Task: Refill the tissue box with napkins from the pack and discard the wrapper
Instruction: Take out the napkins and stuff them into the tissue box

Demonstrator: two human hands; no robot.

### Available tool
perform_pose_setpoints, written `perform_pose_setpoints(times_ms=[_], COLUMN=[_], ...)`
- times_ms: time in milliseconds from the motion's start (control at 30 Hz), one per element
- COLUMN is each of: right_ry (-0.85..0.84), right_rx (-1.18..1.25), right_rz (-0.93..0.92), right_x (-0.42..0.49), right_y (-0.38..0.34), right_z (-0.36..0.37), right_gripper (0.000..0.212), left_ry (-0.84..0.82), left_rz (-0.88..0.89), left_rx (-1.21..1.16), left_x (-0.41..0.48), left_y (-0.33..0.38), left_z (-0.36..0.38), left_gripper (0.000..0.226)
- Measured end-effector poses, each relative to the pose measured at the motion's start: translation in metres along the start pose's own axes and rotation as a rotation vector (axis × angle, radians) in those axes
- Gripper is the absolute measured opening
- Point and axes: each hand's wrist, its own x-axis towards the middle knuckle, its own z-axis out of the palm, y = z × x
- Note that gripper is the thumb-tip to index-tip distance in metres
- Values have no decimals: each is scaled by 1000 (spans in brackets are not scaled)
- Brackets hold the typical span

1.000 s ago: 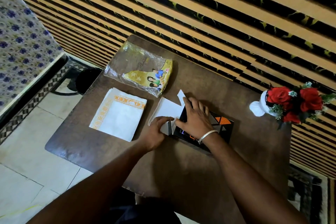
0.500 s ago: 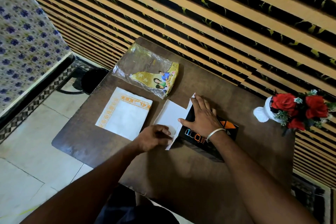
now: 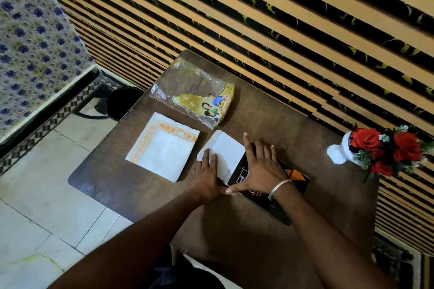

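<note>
A black tissue box [image 3: 288, 185] with orange print lies on the brown table [image 3: 270, 124], its white flap [image 3: 227, 150] spread open toward the left. My right hand [image 3: 260, 166] rests flat on the box's open end, fingers spread, thumb at the near corner. My left hand [image 3: 206, 176] presses flat on the flap's near left part. A stack of white napkins [image 3: 164, 148] with an orange border lies left of the flap. The clear, empty-looking wrapper [image 3: 197, 91] with a yellow printed picture lies behind them.
A white vase of red roses [image 3: 380, 148] stands at the table's right edge. A dark round bin [image 3: 122, 101] sits on the tiled floor beyond the table's left corner. A striped wall runs behind the table, a patterned cloth hangs at left.
The box's white flap has been laid out flat to the left. My left hand went from curled fingers at the flap's edge to lying flat on it. My right hand spread wider over the box.
</note>
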Motion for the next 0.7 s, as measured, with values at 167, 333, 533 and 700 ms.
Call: perform_pose_setpoints(times_ms=[167,333,533,700], right_ry=[-78,-55,-64,-114], right_rx=[-19,-80,-102,-134], right_rz=[0,1,14,28], right_x=[2,3,7,5], right_y=[-4,-2,-2,-5], right_z=[-3,-4,-1,-2], right_gripper=[160,153,148,144], left_ry=[-92,-130,522,525], left_rz=[-58,-5,81,-464], left_rx=[-43,-193,-363,-256], left_x=[1,0,-33,-15], left_y=[1,-7,-45,-122], left_z=[-9,-21,-73,-120], left_gripper=[135,131,68,95])
